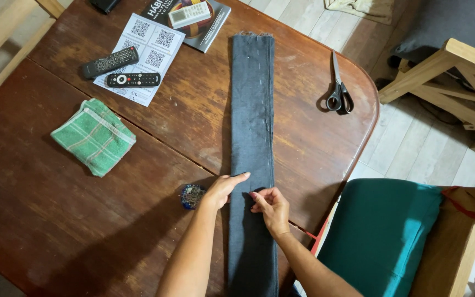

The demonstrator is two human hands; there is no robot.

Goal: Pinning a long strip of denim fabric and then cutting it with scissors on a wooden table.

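Both hands are down on the fabric strip (253, 110), a long narrow piece of dark grey-blue cloth laid flat along the wooden table (56, 220), running from the far edge all the way to the near edge. Left hand (222, 190) is lying open, fingers stretched out flat across the left edge of the strip, so it's pressing rather than gripping. Right hand (271, 207) is just beside it on the cloth, fingers curled in and pinched at the fabric; can't tell if there's a pin in there, too small to make out.

Right next to the left hand, on its left, sits a small round pincushion (192, 196) stuffed with pins. Further left is a folded green checked cloth (94, 136). Far left side has two black remotes (121, 70) lying on a white printed sheet (149, 44), with a booklet (207, 30) and a white remote (189, 14) beyond. Scissors (339, 91) lie on the right, well apart from the strip. A teal cushion (380, 231) sits on the chair, near right.
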